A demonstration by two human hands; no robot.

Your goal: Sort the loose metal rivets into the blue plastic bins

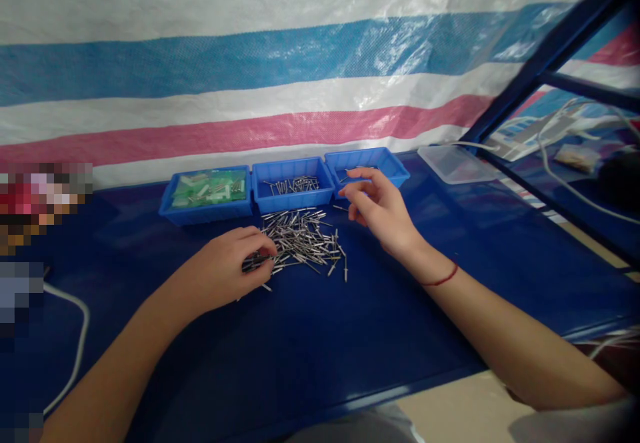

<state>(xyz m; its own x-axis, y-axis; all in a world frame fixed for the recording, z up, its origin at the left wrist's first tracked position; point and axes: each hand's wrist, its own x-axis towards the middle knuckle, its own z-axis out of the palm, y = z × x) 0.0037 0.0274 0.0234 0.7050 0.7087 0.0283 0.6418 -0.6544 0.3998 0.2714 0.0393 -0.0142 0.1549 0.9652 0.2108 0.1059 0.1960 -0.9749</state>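
Note:
A loose pile of metal blind rivets (pixel 305 239) lies on the blue table. My left hand (pixel 237 263) rests at the pile's left edge, thumb and fingers curled round some rivets, their tips close together. Above the front of the right blue bin (pixel 393 175) is my right hand (pixel 383 209), its thumb and index finger apart, with nothing visible between them. A few rivets show inside that bin, partly hidden by the hand. The middle blue bin (pixel 293 197) holds many rivets, lying roughly side by side.
The left blue bin (pixel 207 215) contains green plastic and pale packets. A clear plastic lid (pixel 453 164) lies to the right, by a dark blue metal frame (pixel 545 63). Striped sheeting (pixel 250 63) hangs behind. White cable (pixel 83 326) runs along the left.

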